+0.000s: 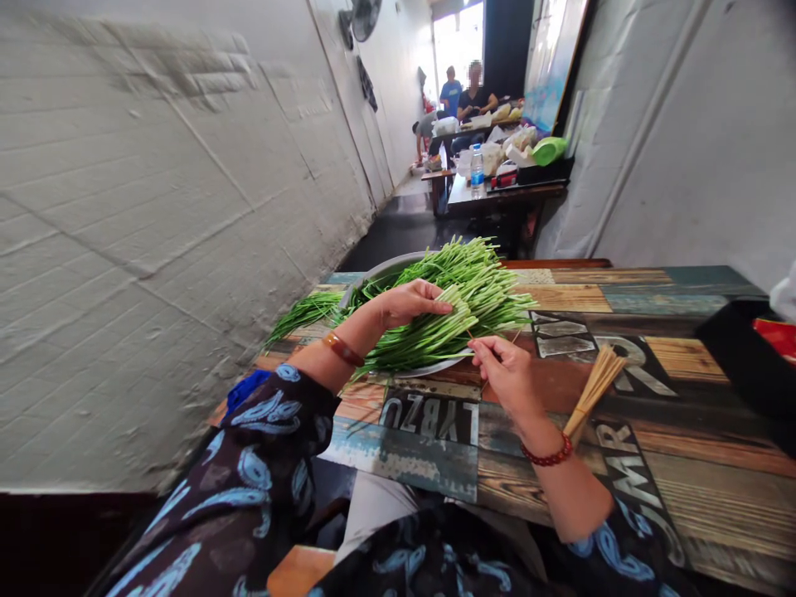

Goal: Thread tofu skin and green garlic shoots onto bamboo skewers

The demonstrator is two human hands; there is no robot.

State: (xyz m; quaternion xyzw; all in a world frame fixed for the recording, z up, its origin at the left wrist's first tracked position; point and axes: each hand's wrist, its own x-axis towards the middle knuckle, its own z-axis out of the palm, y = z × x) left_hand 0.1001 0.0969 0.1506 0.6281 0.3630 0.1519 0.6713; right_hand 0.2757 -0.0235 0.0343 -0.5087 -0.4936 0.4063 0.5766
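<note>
Long green stalks (pixel 410 344) with pale ends lie heaped in a round metal basin (pixel 389 267) on the patterned table. Over the heap, my left hand (pixel 415 303) has its thumb and fingers closed around the pale ends of some stalks. My right hand (pixel 505 365) is at the basin's near right edge, its fingertips pinched on a thin stick whose tip points toward those stalks. A bundle of thin wooden sticks (pixel 594 390) lies on the table to the right of my right wrist.
More green stalks (pixel 304 313) lie left of the basin by the white wall. A black object (pixel 740 356) and red packaging (pixel 774 336) are at the far right. Beyond, a second table (pixel 463 192) holds a water bottle (pixel 477 172) and bags. People are at the back.
</note>
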